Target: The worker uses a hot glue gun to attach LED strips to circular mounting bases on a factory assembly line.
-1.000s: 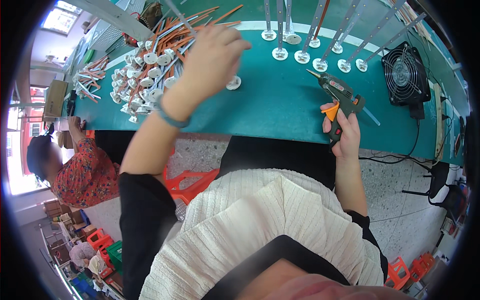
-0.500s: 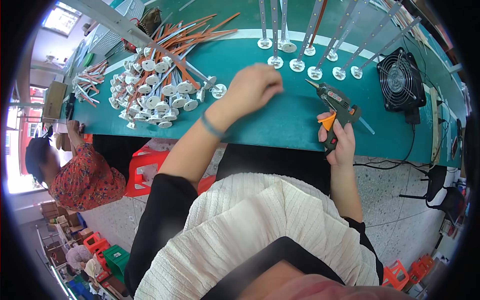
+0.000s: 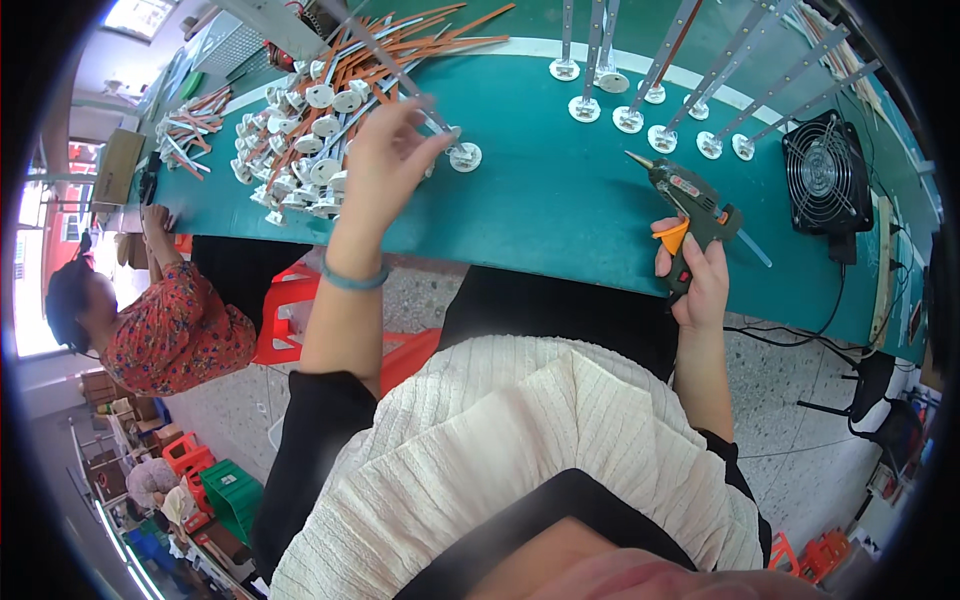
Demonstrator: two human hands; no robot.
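Note:
My left hand (image 3: 385,155) reaches over the green table (image 3: 560,210) and pinches a thin metal rod with a white round base (image 3: 464,156), drawn from the pile of such rods (image 3: 310,150). A blue band sits on that wrist. My right hand (image 3: 695,280) grips a dark glue gun (image 3: 690,205) with an orange trigger, its nozzle pointing up and left above the table's near edge.
A row of finished rods with white bases (image 3: 650,110) lies at the table's far side. A black fan (image 3: 825,175) stands at the right. A person in a red patterned top (image 3: 160,330) sits at the left. Red stools (image 3: 290,320) stand below the table.
My left hand went from the pile to the table's middle, then back left, and now holds one rod by its base end. My right hand with the glue gun stayed about where it was.

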